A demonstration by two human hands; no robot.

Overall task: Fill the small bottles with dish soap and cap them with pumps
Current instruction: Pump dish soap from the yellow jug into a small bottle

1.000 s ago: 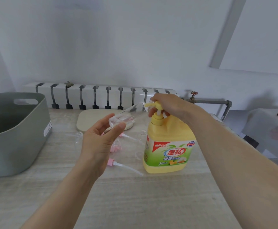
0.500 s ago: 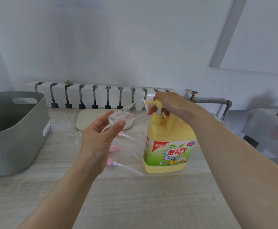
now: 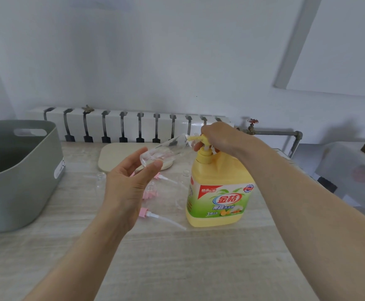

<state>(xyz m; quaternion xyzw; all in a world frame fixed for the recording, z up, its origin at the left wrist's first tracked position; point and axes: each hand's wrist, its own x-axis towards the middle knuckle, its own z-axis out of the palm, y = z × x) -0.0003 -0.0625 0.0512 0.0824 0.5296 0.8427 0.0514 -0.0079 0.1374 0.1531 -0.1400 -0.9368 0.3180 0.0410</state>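
A big yellow dish soap jug (image 3: 218, 192) with a pump head stands upright on the table. My right hand (image 3: 218, 137) sits on top of its pump, fingers curled round the head. My left hand (image 3: 127, 183) holds a small clear bottle (image 3: 164, 149) tilted on its side, its mouth right at the pump's nozzle. Pink pumps with white tubes lie on the table, one (image 3: 155, 215) near the jug's base and another (image 3: 166, 179) behind my left hand. Small clear bottles (image 3: 101, 180) stand among them, partly hidden.
A grey plastic tub (image 3: 21, 170) stands at the left. A pale round-cornered board (image 3: 120, 155) lies at the back near a white radiator (image 3: 125, 124). A pipe with a red valve (image 3: 253, 127) runs at the right. The table's right edge lies past my right arm.
The pump head has risen a little under my right hand, and my left hand has lifted the small bottle slightly with it. The jug stays put.
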